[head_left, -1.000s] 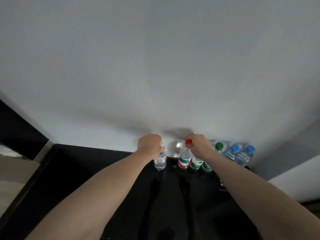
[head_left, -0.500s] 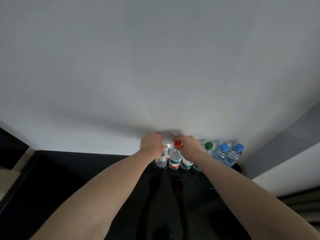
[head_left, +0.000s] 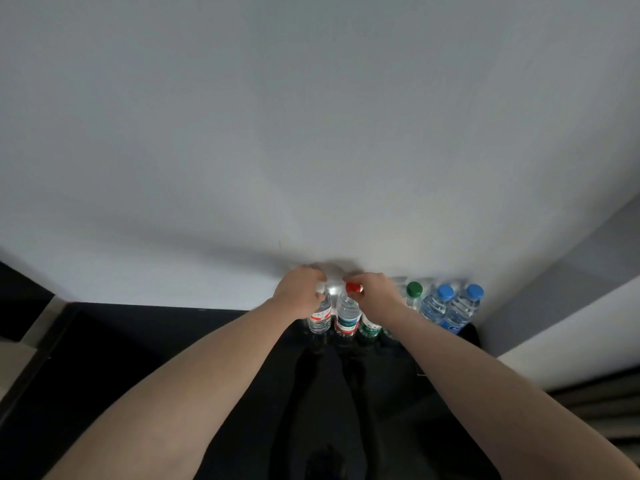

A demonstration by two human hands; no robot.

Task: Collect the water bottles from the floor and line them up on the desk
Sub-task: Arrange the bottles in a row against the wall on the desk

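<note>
Against the white wall [head_left: 311, 133], at the far edge of the black desk [head_left: 138, 358], a row of water bottles stands upright, seen from the head camera. The landmark is the red-capped bottle [head_left: 347, 315], near the middle of that row. Just to its left stands the white-capped bottle [head_left: 320, 317] with a red and white label; the 2 look close enough to touch, though the contact is hard to confirm. The left hand [head_left: 300, 295] is curled over the top of this bottle, fingers wrapped around its neck and cap. The right hand [head_left: 377, 294] is closed around the cap and neck of the red-capped bottle, its thumb and fingers pinching the cap. Just right of the red-capped bottle, partly hidden under the right wrist, is a bottle with a green label [head_left: 369, 329]. Further right come a green-capped bottle [head_left: 414, 292] and then 2 blue-capped bottles [head_left: 450, 308], side by side at the desk's right corner. All bottles rest on the desk near the wall. Both forearms stretch across the dark surface toward the row.
</note>
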